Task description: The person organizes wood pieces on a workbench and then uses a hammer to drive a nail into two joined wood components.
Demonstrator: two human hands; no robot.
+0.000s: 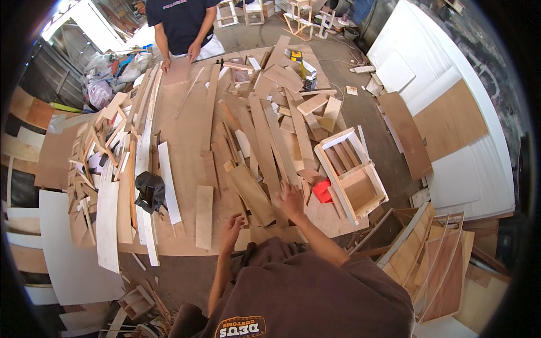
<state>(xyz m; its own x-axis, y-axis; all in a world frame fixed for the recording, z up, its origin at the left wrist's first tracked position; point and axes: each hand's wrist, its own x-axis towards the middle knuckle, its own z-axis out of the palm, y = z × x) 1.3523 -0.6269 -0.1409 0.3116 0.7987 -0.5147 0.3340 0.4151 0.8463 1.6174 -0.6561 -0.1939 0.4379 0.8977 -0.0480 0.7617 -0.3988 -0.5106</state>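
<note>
My right hand (290,201) reaches over the near right part of the workbench (174,152). Its fingers are spread at the near end of a long narrow wooden board (277,141), seeming to touch it. My left hand (231,230) hovers by the bench's near edge, fingers loosely apart with nothing in them. Between my hands lies a wider, pale brown board (251,194), tilted over other pieces. A short flat board (204,217) lies left of my left hand. Just right of my right hand is a red piece (322,191), beside an open wooden box frame (352,174) with a divider.
Across the bench a co-worker (183,28) in a dark shirt rests both hands on a flat board (177,72). Scrap wood (104,146) and a black bag (150,192) crowd the left side. A yellow tool (296,56) lies far right. White panels (451,124) lean at right.
</note>
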